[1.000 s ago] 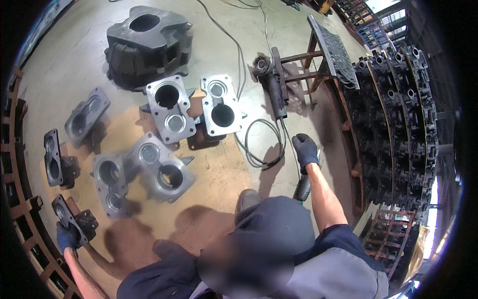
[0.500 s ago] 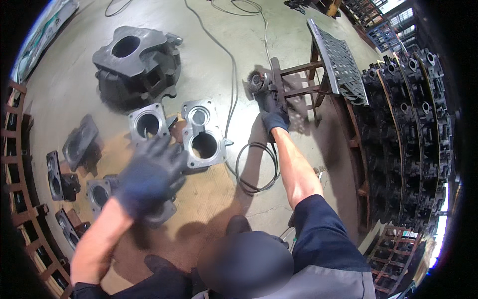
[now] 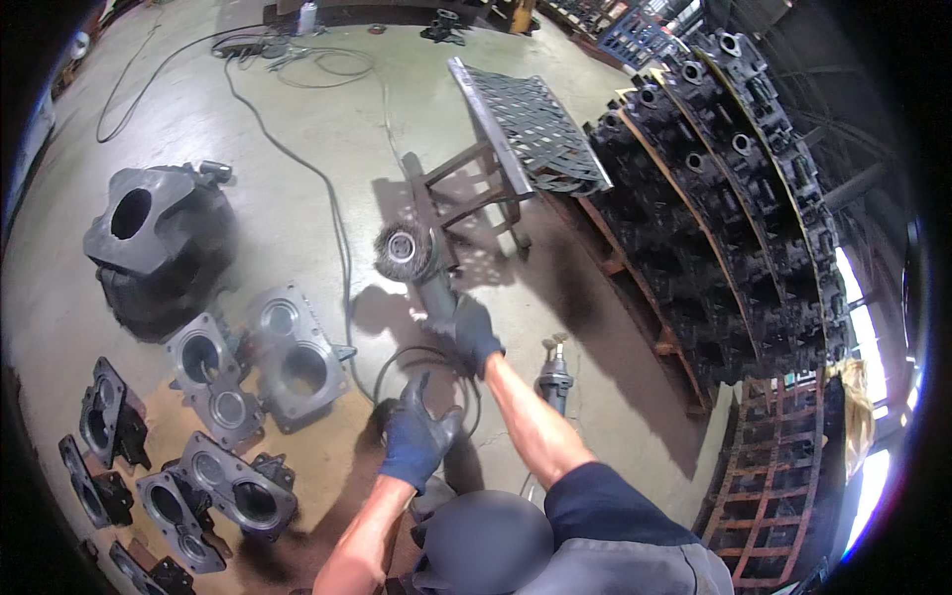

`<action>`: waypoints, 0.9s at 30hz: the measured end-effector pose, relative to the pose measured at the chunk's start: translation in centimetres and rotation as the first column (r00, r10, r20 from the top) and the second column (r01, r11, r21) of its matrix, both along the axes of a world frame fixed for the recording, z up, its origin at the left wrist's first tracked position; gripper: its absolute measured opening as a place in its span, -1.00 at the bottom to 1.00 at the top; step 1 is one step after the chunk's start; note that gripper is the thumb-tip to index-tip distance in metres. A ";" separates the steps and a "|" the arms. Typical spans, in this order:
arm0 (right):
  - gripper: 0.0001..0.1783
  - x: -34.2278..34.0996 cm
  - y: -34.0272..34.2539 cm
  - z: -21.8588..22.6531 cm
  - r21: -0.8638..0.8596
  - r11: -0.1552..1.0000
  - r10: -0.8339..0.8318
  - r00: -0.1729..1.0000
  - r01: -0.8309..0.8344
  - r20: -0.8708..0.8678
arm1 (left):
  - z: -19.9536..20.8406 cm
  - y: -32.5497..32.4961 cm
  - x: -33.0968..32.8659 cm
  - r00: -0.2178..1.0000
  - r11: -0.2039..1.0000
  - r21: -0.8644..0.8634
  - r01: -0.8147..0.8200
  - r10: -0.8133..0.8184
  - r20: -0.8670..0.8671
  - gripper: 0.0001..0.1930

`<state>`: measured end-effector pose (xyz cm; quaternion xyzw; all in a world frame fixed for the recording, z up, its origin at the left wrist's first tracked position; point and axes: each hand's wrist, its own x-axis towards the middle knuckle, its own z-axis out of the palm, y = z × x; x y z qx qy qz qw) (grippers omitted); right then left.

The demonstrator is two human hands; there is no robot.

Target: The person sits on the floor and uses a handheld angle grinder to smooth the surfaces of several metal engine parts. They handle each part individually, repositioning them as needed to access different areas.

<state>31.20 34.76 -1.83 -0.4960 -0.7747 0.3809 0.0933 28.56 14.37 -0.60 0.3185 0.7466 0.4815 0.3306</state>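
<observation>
My right hand [image 3: 474, 332], in a dark glove, is closed around the body of an angle grinder [image 3: 432, 286]. Its round wire brush [image 3: 401, 250] faces up. Lower and to the left, my gloved left hand [image 3: 421, 436] is open, thumb and fingers spread, with nothing in it. Behind that hand a black cable loop [image 3: 382, 372] lies on the floor. Left of it, a flanged metal casting with two bores [image 3: 293, 342] rests on brown cardboard [image 3: 342, 426], beside a similar casting [image 3: 213, 382].
Several smaller castings [image 3: 213, 476] lie at lower left, and a large dark housing [image 3: 149, 268] stands behind. A woven-seat stool [image 3: 535, 129] is beyond the grinder. Stacked dark castings [image 3: 694, 228] line the right. Another power tool [image 3: 555, 382] stands right of my forearm. Cables [image 3: 288, 159] cross the floor.
My view has swung to the right. My left hand has moved away from the castings toward the grinder. The right hand has drawn the grinder nearer, still gripping it.
</observation>
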 end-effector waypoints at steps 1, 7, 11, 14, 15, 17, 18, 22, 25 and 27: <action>-0.22 2.6 -0.2 -1.3 -0.015 1.000 -0.015 0.996 0.014 -0.089 | -0.8 1.0 1.9 0.988 0.998 0.062 0.031 -0.040 0.149 -0.17; -0.19 4.0 -7.6 5.1 -0.059 0.997 0.028 0.966 -0.044 -0.256 | -2.3 1.8 4.5 0.867 0.966 0.259 0.000 -0.129 0.481 -0.38; -0.16 2.5 -9.2 8.9 -0.108 0.978 0.135 0.941 -0.176 -0.309 | 0.1 -0.7 1.4 0.852 0.959 0.282 0.035 -0.176 0.494 -0.52; -0.25 1.8 -8.1 10.3 -0.510 0.742 0.025 0.778 -0.435 -0.628 | 2.2 -2.1 -0.4 0.822 0.917 0.354 0.184 -0.341 0.457 -0.63; -0.26 1.2 -8.1 11.0 -0.559 0.680 0.014 0.770 -0.475 -0.637 | 2.3 -2.6 -0.5 0.805 0.918 0.340 0.203 -0.355 0.476 -0.63; -0.28 0.6 -8.1 11.8 -0.542 0.683 0.058 0.777 -0.489 -0.627 | 3.2 -2.9 -0.9 0.798 0.886 0.403 0.229 -0.408 0.443 -0.63; -0.29 0.4 -8.3 12.0 -0.536 0.681 0.082 0.779 -0.499 -0.621 | 3.6 -3.1 -1.1 0.796 0.870 0.431 0.239 -0.430 0.426 -0.63; -0.22 0.8 -8.8 11.9 -0.370 0.823 0.217 0.841 -0.431 -0.496 | 6.3 -2.6 0.4 0.709 0.911 0.357 -0.205 -0.114 0.696 -0.71; -0.10 2.0 -7.8 10.1 -0.268 0.861 0.252 0.821 -0.432 -0.513 | 6.3 -1.3 1.0 0.831 0.941 0.306 -0.142 -0.055 0.554 -0.70; -0.08 2.5 -7.8 9.9 -0.424 0.764 0.174 0.787 -0.487 -0.591 | 4.5 -1.2 1.4 0.807 0.925 0.355 -0.134 -0.106 0.581 -0.67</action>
